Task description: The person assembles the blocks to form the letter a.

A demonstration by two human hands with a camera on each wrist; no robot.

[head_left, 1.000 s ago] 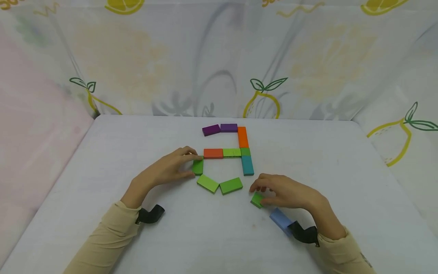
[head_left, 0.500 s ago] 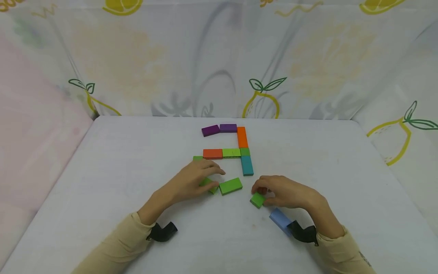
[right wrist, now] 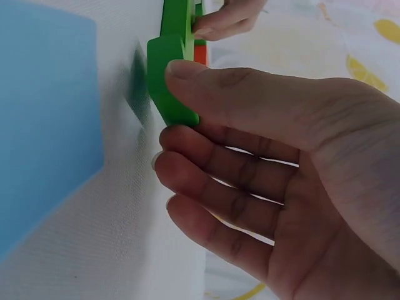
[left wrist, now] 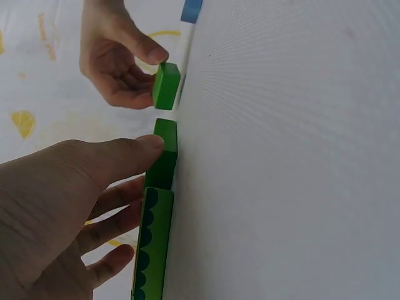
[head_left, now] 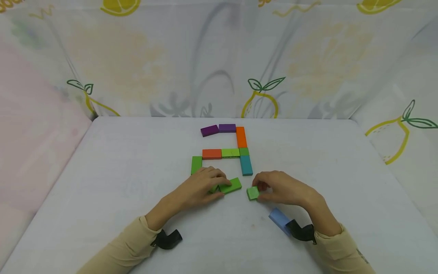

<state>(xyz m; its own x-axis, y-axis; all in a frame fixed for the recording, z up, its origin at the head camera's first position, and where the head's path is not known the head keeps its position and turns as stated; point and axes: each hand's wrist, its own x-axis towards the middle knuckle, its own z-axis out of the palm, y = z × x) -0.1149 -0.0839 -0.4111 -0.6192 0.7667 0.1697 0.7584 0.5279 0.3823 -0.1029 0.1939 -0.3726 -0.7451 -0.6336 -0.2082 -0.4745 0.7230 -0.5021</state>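
Observation:
My left hand (head_left: 202, 186) has its thumb and index finger on the sides of a green block (head_left: 236, 184) lying on the table. In the left wrist view the thumb lies on that block's side. The same hand partly covers a light green block (head_left: 213, 189) beside it. My right hand (head_left: 287, 188) pinches a small green block (head_left: 252, 193) between thumb and fingers. The right wrist view shows this block (right wrist: 165, 81) slightly off the white surface, with its shadow beneath. A short gap separates it from the left hand's block.
A blue block (head_left: 280, 219) lies by the right wrist, partly under the black wrist camera. Purple, orange (head_left: 241, 137), red (head_left: 211, 154), green (head_left: 196, 164) and teal (head_left: 246, 165) blocks form an angular outline behind the hands. A patterned cloth (head_left: 191, 57) backs the white table.
My left hand has left the green block at the left side and moved right to the front green block. My right hand has lifted and turned the small green block, shifting it slightly leftward.

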